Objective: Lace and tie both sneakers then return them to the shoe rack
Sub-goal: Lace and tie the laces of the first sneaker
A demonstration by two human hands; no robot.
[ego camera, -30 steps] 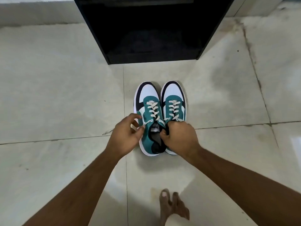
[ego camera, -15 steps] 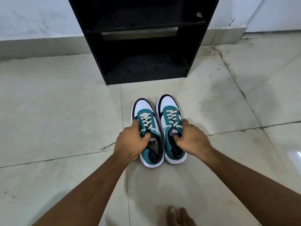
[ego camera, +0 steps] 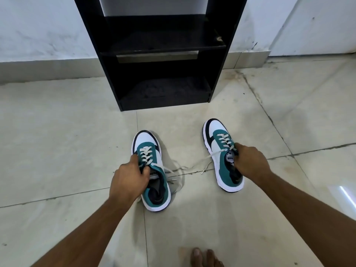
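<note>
Two teal, white and black sneakers with cream laces are in front of the black shoe rack (ego camera: 163, 60). My left hand (ego camera: 129, 179) grips the left sneaker (ego camera: 152, 170) at its tongue and collar. My right hand (ego camera: 250, 162) grips the right sneaker (ego camera: 221, 155) the same way, held apart to the right and seemingly lifted off the floor. Loose lace ends (ego camera: 181, 170) trail untied between the two shoes onto the tiles. The rack's lower shelf (ego camera: 163, 93) and middle shelf (ego camera: 161, 39) hold nothing I can see.
Pale glossy floor tiles (ego camera: 57, 141) with dark grout lines spread all around. A white wall (ego camera: 42, 27) and skirting run behind the rack. My bare toes (ego camera: 204, 257) show at the bottom edge.
Each hand has taken hold of one sneaker and the pair has been pulled apart, the right one moved right and up. The view has tilted up, showing more of the rack.
</note>
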